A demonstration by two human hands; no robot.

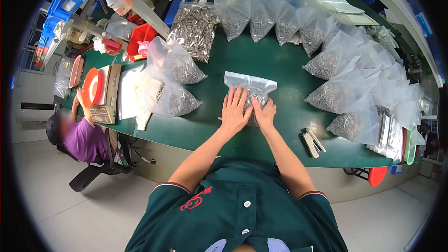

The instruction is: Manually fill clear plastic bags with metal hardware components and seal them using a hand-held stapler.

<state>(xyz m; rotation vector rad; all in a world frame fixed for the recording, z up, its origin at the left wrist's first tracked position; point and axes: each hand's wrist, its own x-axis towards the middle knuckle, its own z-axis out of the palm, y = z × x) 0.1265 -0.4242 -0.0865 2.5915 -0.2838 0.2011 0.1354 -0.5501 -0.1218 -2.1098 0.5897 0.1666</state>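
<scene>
Across a smooth green surface (pixel 261 56), pressing down on a clear bag (pixel 254 87) of metal parts (pixel 258 97) at the centre: left grip (pixel 234 111) spread flat on top, right grip (pixel 265 112) bent over the right edge, impossible to tell whether pinching. Apparently levelling these; next, by judgement, needs even, gentle pressure with the flat mouth (pixel 250 80) kept clear. Outward at 4 o'clock, see a hard, pale stapler (pixel 313 143); from 12 round to 3, cloudy, crinkled sacks (pixel 326 95), bulging to lumpy points; at 9 to 10, two similar sacks (pixel 183 69); at 11, a heap (pixel 192 28) of shiny pieces.
</scene>
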